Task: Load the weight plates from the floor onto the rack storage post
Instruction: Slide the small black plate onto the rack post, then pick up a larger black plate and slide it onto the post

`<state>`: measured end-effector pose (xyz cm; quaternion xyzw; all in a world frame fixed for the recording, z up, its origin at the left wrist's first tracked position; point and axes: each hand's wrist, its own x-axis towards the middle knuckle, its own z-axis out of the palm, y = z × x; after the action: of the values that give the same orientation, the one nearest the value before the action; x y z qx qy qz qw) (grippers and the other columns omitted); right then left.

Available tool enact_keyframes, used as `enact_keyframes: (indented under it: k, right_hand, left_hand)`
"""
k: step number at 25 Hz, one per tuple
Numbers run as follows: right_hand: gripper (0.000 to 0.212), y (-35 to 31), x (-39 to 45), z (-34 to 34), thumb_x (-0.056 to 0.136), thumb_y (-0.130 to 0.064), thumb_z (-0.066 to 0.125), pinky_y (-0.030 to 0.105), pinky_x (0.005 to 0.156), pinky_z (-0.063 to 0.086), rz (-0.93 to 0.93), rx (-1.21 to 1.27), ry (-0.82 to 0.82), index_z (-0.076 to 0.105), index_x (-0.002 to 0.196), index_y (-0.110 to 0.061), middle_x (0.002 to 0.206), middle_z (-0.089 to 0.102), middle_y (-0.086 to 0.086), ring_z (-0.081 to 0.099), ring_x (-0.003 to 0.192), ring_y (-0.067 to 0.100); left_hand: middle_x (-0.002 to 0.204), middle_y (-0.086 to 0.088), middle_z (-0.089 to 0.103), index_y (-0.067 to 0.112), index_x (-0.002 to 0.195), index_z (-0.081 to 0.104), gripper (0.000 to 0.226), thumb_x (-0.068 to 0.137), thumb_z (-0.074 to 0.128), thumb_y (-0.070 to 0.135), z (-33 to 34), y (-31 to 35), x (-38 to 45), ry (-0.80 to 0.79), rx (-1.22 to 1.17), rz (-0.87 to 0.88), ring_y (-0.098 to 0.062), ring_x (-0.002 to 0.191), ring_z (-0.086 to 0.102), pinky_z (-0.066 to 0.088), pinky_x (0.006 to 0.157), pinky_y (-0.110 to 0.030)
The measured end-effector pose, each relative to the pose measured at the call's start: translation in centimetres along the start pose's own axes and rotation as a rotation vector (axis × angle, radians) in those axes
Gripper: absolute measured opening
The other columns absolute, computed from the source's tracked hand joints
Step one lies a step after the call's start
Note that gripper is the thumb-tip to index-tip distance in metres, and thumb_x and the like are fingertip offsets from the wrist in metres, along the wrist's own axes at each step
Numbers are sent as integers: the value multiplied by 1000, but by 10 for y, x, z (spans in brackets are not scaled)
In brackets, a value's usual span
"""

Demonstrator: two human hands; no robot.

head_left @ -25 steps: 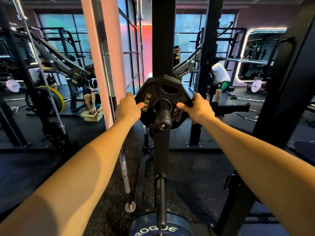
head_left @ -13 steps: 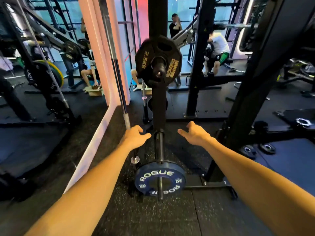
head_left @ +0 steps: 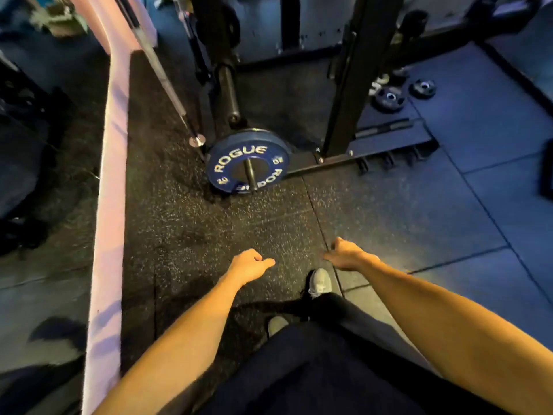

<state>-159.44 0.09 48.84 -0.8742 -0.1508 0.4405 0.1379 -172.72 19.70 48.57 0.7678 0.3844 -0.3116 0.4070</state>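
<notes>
Two hands [head_left: 299, 262] empty, plates [head_left: 390, 98] on floor [head_left: 449, 205]

You can read one brand only. It stands on the blue weight plate [head_left: 248, 160] that sits on the lower storage post [head_left: 250, 175] of the rack. In pale letters along the upper rim of its face you read "ROGUE". Along the lower right rim the same word begins again upside down, but only "ROG" is clear, because the post covers the rest. Two small pale marks also stand on the face, one at the right of the upper word and one at the lower left; they look like numbers, but they are too blurred to read. The two small black plates [head_left: 389, 98] on the floor behind the rack show no readable text.
</notes>
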Motion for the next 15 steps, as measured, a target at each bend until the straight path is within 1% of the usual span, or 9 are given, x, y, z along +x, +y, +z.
enact_keyframes:
  k: [2,4,5,7,8,10,11,13,15]
  right_hand:
    - [48,46,-20,28,97,-42,47,30,89,42,81,40,-60,51,130,-8,130,55,16,52,121,31]
    - [43,91,-30,50,93,-49,49,29,82,41,162,80,-114,55,119,-15,118,59,11,57,110,28]
    - [45,114,-33,57,92,-50,50,29,81,41,204,108,-130,57,117,-12,117,61,10,58,108,28]
    - [47,157,-37,52,92,-49,50,31,80,43,254,129,-149,61,111,-7,107,63,12,60,101,27]
    - [48,178,-38,44,93,-49,49,32,76,43,276,141,-144,63,103,-5,101,63,15,60,96,27]
    - [47,220,-39,20,94,-49,47,33,71,40,291,198,-90,62,84,-5,91,60,20,60,89,28]
    - [46,244,-40,4,94,-48,47,32,70,39,290,234,-58,60,83,-5,88,59,20,58,87,28]
    - [45,283,-44,-29,95,-46,47,33,72,42,271,325,9,59,89,-3,87,58,18,56,86,25]
    - [48,339,-49,-66,95,-46,48,34,80,46,293,432,95,61,98,0,95,63,15,60,94,25]
  left_hand:
    - [74,-1,45,22,73,47,33,89,56,49,39,1,-5,-65,97,4,-20,70,46,37,66,-31]
    - [74,-4,47,19,75,49,33,88,55,49,71,9,-8,-124,204,32,-21,68,47,35,62,-29]
    - [75,-5,49,19,75,49,32,88,55,47,89,16,-8,-169,271,49,-20,69,48,34,62,-29]
    - [84,-6,50,20,73,49,29,90,54,43,122,41,-7,-248,394,80,-21,78,52,34,67,-28]
    - [87,-8,53,17,75,52,30,91,54,41,138,58,-5,-285,445,95,-24,86,57,35,70,-28]
    - [101,-19,63,1,92,62,41,93,52,40,169,105,2,-336,538,121,-30,106,60,44,80,-33]
    - [109,-22,64,-4,102,63,47,94,51,40,184,133,7,-342,574,140,-32,111,59,45,86,-35]
    - [119,-18,64,-1,114,63,48,95,49,41,206,187,17,-332,618,170,-30,116,57,44,91,-32]
    - [118,-14,64,2,111,63,44,95,49,41,237,249,30,-301,656,212,-28,118,56,43,93,-30]
